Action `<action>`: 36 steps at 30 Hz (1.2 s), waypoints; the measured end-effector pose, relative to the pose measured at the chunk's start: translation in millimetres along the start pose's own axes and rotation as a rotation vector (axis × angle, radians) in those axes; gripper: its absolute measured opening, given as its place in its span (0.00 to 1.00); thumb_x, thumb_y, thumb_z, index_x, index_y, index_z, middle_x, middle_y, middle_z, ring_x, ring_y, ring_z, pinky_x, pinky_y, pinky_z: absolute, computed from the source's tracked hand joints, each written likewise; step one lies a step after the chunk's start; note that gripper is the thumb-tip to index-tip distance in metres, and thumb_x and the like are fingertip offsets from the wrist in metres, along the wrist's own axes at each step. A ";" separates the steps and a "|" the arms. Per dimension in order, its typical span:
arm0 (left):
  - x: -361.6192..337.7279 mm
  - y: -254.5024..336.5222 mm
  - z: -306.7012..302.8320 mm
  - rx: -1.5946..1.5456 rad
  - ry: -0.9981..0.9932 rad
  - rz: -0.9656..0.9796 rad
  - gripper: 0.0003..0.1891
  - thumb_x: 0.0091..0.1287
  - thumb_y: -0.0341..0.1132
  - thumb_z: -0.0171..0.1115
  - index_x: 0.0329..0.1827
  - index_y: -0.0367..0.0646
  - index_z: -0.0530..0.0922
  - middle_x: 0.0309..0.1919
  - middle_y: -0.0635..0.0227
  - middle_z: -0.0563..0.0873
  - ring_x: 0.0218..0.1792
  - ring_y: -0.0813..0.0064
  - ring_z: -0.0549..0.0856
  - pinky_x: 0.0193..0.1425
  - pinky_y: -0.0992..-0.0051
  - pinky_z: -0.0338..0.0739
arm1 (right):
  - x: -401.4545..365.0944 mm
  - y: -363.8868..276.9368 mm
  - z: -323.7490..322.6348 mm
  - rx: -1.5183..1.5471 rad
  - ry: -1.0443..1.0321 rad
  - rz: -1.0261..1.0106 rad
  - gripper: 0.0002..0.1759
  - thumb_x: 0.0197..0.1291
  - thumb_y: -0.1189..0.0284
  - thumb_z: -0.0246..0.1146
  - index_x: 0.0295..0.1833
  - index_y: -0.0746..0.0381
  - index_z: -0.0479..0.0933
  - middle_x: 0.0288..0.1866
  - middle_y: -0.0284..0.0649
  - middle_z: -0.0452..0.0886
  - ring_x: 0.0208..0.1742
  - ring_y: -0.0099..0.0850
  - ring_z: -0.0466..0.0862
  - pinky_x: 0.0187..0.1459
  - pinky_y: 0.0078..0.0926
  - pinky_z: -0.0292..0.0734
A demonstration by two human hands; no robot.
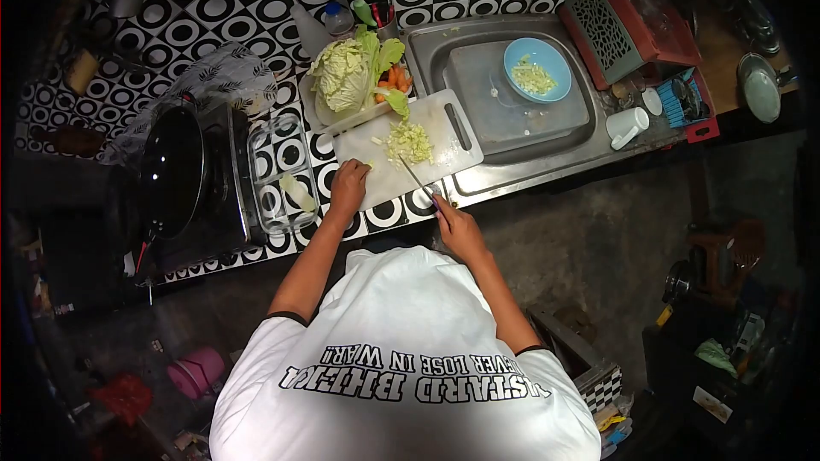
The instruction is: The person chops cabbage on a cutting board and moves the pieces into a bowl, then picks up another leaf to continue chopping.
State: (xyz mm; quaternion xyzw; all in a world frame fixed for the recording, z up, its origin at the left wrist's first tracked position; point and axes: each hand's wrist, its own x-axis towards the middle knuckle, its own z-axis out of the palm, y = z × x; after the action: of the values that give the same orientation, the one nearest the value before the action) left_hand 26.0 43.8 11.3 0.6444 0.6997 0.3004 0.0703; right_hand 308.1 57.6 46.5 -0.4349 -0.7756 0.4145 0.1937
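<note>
1. Head view, setting: black-and-white ring-patterned counter (389,215), steel sink (547,149) to the right. White cutting board (451,152) lies across the counter edge and the sink rim.
2. Chopped cabbage (408,143) sits in a loose pile mid-board, just beyond the knife (417,177) tip. Cabbage head (342,77) and carrots (395,78) lie behind the board. Blue bowl (536,68) in the sink holds more pale cut pieces.
3. Handling, judged: the shreds look light, soft and springy, likely to scatter, so best gathered by scooping or pressing together from the sides. The knife is stiff and thin, to be held at the handle only.
4. Right hand (457,224): off the board's near corner, fingers wrapped closed around the knife handle, blade angled up-left towards the pile, forearm slanting in from the body.
5. Left hand (350,181): knuckles up at the board's near-left edge, fingers curled down. Cannot tell whether anything is pinched beneath.
6. Left of the board: glass dish (284,172), then black wok (171,172).
</note>
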 end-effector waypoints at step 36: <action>-1.4 -2.2 1.3 -0.046 0.012 -0.014 0.05 0.56 0.24 0.67 0.36 0.35 0.83 0.35 0.62 0.80 0.41 0.58 0.79 0.48 0.63 0.74 | 14.7 -25.0 37.0 -0.069 -0.140 0.018 0.24 0.68 0.72 0.53 0.69 0.62 0.66 0.44 0.57 0.83 0.43 0.55 0.83 0.45 0.49 0.77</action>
State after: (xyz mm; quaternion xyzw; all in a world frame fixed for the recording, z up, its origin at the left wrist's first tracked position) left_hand 24.9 42.9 8.8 0.6360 0.6973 0.3199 0.0829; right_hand 262.7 45.4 44.4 -0.4183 -0.7972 0.4185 0.1201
